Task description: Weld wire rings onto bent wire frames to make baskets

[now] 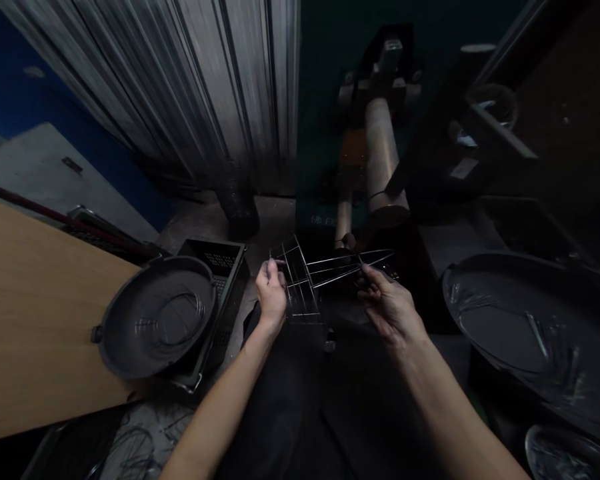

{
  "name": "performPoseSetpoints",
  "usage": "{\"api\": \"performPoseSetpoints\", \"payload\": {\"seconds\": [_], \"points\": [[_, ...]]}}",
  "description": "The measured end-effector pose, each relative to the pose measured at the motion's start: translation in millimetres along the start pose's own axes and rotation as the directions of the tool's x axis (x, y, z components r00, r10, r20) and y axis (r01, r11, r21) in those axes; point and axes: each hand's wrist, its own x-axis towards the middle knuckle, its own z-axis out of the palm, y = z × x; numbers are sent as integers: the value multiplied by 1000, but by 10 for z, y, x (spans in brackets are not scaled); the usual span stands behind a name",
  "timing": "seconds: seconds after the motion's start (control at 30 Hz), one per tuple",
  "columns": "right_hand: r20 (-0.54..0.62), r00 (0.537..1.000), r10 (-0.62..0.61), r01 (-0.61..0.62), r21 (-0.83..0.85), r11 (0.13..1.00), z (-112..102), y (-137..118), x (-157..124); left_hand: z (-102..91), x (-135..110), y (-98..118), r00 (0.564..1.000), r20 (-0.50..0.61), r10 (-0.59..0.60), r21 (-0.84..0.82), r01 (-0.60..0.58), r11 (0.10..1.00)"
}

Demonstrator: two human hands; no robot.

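A small wire rack, made of thin metal rods, hangs in front of me at the middle of the view. My left hand is closed on its left edge. My right hand pinches the ends of long thin wire pieces that reach leftward into the rack. Both forearms come up from the bottom of the view. Behind the rack stands a dark machine with a pale cylinder.
A round dark pan with wire loops sits on a black crate at the left, beside a wooden board. A larger round tray with wire pieces lies at the right. Corrugated metal sheeting stands behind.
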Motion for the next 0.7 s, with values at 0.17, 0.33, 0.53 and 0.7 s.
{"api": "performPoseSetpoints", "payload": {"seconds": [0.17, 0.33, 0.53, 0.7], "points": [[0, 1000, 26, -26, 13, 1000, 55, -27, 13, 6, 27, 49, 1000, 2, -13, 11, 13, 1000], [4, 998, 58, -58, -13, 998, 68, -50, 14, 9, 64, 47, 999, 17, -28, -33, 28, 999], [37, 998, 56, -56, -2, 998, -79, -1, -23, 40, 61, 29, 992, 27, -119, -153, 122, 981], [-24, 998, 58, -58, -5, 998, -266, 25, -123, 70, 124, 65, 988, 22, -153, -209, 154, 966]]}}
